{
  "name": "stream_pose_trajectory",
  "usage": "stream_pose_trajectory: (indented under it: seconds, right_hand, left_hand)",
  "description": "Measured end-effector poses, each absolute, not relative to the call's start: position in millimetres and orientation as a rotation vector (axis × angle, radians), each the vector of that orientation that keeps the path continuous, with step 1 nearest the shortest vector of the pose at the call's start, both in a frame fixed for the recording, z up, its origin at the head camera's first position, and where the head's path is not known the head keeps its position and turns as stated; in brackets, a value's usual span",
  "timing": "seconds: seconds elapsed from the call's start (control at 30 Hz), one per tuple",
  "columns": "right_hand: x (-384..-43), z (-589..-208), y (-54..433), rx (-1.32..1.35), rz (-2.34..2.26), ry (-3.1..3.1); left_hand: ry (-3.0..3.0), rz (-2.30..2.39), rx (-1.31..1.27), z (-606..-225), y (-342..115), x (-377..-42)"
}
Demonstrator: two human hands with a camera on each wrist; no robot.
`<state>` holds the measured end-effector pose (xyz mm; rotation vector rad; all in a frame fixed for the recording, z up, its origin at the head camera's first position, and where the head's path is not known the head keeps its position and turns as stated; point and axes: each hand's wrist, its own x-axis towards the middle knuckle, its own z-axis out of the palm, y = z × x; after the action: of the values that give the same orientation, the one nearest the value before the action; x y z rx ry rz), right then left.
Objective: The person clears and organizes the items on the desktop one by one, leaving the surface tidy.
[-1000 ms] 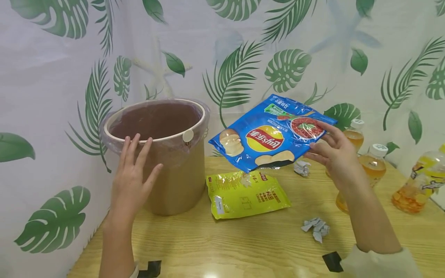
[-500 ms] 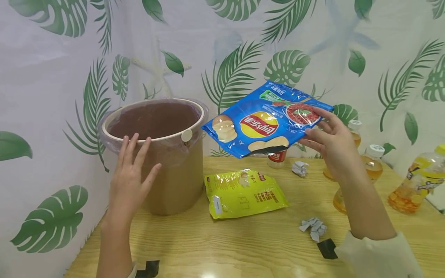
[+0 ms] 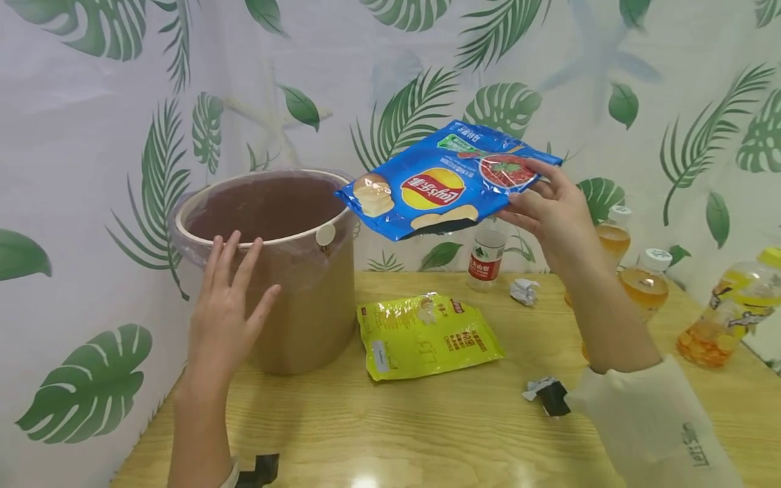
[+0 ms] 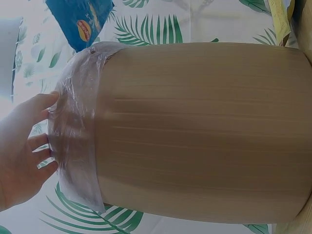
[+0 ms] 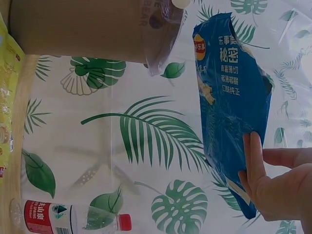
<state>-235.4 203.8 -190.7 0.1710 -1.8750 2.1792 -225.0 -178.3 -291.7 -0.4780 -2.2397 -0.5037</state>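
A blue Lay's potato chip bag (image 3: 436,186) hangs in the air just right of the brown bin (image 3: 305,312). My right hand (image 3: 552,220) pinches its right end between thumb and fingers. The right wrist view shows the back of the bag, with the fingers (image 5: 253,161) against it. My left hand (image 3: 226,318) rests its spread, nearly straight fingertips on the bin's near rim, over the clear plastic liner (image 4: 78,131). Inside the bin I see only dark brown wall; the bottom is hidden. A yellow snack bag (image 3: 427,339) lies flat beside the bin.
A clear bottle with a red label (image 3: 485,264) stands at the back of the wooden table (image 3: 390,434). Crumpled paper (image 3: 524,291) lies near it, with another crumpled piece (image 3: 533,386) closer. Orange drink bottles (image 3: 643,288) stand at right. A leaf-print sheet (image 3: 342,54) hangs behind.
My right hand has lifted the blue chip bag up and to the left, toward the bin's rim. The red-labelled bottle has come into sight behind it. The left hand stays put.
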Motion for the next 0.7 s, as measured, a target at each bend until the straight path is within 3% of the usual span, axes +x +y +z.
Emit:
stream_pose_trajectory:
  seconds: [0.7]
  right_hand:
    - [-278, -178, 148, 0.108, 2.11, -1.875]
  left_hand:
    - [-2.243, -0.511, -0.473, -291, -177, -224]
